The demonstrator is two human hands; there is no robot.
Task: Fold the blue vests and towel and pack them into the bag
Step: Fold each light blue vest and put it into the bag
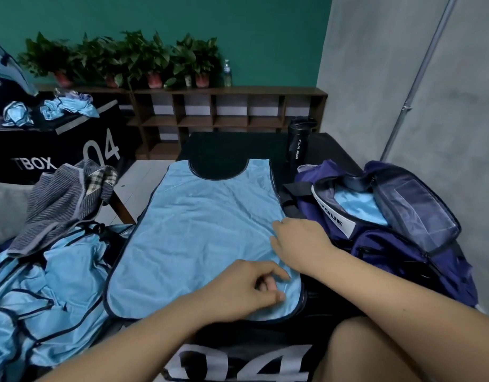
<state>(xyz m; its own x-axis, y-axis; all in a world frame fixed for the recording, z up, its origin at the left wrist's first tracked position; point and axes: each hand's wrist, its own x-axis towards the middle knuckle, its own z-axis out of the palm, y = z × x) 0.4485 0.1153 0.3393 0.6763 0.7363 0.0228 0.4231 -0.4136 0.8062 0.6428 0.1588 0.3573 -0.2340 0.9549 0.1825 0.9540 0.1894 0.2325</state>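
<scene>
On the vest (pixel 199 232) rest left hand (pixel 246 288), right hand (pixel 300 244).

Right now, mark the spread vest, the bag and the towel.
spread vest (pixel 204 232), head view, middle of its blue panel.
bag (pixel 389 252), head view, purple front pocket.
towel (pixel 58 202), head view, striped grey middle.

Vest pile (pixel 45 285) (cropped, left edge)

- 1 vest (pixel 204 230) lay flat; left heap (pixel 45 285) couldn't be counted
- 1 towel (pixel 61 199), 1 bag (pixel 389 260)
- 2 bottles: black shaker (pixel 298 142), clear one (pixel 227 74)
- 5 plant pots (pixel 154 79)
</scene>
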